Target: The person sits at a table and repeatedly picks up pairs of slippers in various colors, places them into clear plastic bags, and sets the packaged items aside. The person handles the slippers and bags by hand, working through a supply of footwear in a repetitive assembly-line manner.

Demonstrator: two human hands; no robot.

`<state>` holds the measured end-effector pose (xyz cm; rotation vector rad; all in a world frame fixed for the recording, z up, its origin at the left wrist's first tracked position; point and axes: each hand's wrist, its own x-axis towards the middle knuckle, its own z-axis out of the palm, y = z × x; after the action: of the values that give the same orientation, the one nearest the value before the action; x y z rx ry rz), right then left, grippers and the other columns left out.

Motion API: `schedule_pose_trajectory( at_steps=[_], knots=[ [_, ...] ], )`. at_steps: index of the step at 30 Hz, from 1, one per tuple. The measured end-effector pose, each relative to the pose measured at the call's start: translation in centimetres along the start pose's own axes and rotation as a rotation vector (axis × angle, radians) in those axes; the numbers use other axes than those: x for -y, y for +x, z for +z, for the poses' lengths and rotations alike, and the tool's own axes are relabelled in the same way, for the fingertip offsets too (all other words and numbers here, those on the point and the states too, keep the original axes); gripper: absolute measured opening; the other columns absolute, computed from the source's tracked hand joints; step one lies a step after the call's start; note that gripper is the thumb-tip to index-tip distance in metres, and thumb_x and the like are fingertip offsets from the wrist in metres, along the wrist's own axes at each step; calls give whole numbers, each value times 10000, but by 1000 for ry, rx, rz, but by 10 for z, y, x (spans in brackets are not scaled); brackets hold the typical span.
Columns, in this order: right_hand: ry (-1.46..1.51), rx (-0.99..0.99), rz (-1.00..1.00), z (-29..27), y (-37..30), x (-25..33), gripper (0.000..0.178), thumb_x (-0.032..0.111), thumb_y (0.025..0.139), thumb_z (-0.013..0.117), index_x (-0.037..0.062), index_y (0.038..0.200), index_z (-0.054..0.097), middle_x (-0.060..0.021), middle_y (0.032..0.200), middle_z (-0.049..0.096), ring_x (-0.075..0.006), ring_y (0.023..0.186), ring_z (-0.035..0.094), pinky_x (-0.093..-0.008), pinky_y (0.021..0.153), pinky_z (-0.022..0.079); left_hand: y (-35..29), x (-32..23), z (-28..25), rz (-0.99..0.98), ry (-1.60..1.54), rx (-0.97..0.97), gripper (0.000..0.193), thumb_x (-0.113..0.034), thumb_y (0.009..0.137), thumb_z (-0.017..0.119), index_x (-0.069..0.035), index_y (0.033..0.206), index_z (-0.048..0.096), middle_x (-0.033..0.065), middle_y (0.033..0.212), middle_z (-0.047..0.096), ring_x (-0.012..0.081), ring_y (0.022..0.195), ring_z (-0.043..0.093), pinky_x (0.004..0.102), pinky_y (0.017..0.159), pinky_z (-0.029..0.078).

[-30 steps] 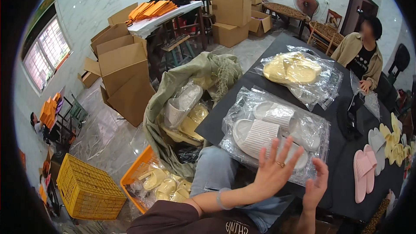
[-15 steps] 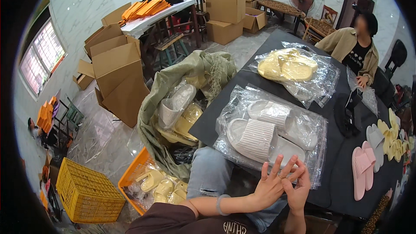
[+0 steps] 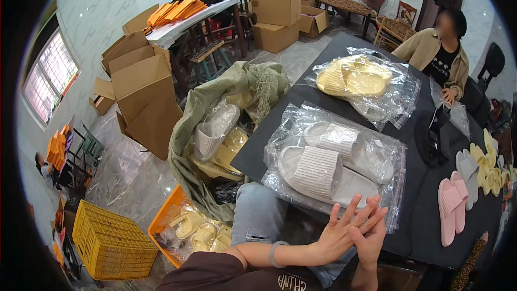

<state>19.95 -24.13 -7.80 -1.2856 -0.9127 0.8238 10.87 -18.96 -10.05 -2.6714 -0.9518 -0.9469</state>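
Note:
My left hand (image 3: 335, 237) and my right hand (image 3: 370, 241) meet in front of me at the table's near edge. Their fingers are stretched out and overlap, and neither holds an object. A ring is on a left finger and a pale bangle is around the left wrist. Just beyond my fingertips lies a pair of light grey ribbed slippers (image 3: 318, 172) in a clear plastic bag (image 3: 396, 205). Farther back on the black-covered table (image 3: 412, 237) are bagged yellow slippers (image 3: 350, 78), stacked on another bag.
At the left stand an open green sack (image 3: 183, 129) of bagged slippers, an orange crate (image 3: 156, 226) of yellow slippers and a yellow crate (image 3: 110, 242). Pink slippers (image 3: 449, 207) and a black strapped item (image 3: 431, 140) lie on the right. A person (image 3: 444, 59) sits across the table.
My right fingers have straightened from a bent, pinching shape and now lie along the left fingers. The view has shifted slightly; the slippers stay in place.

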Motion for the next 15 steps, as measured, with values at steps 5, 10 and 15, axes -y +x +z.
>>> schedule_pose_trajectory(
  at_steps=[5,10,15],
  knots=[
    [-101,-12,-85,-1,-4,-3,660,117,772,709,-64,1325,399,-111,1171,507,-200,1075,512,-332,929,425,-3,3,-9,23,-115,58,620,-241,878,495,-320,1456,285,52,1545,193,342,1424,131,537,1097,1],
    [-237,-252,-373,-23,-7,-2,329,195,920,546,-52,1134,510,-89,972,537,-162,891,519,-270,816,415,6,19,-41,-71,-639,61,416,-241,821,654,-201,1219,539,85,1466,361,341,1384,261,466,1083,117],
    [-271,-489,-377,-30,-7,1,102,66,915,487,-17,881,535,-66,832,486,-138,768,471,-251,718,393,4,52,-51,-122,-600,-118,166,-199,733,764,-137,776,616,103,1295,563,339,1311,396,412,1045,214]
  ],
)
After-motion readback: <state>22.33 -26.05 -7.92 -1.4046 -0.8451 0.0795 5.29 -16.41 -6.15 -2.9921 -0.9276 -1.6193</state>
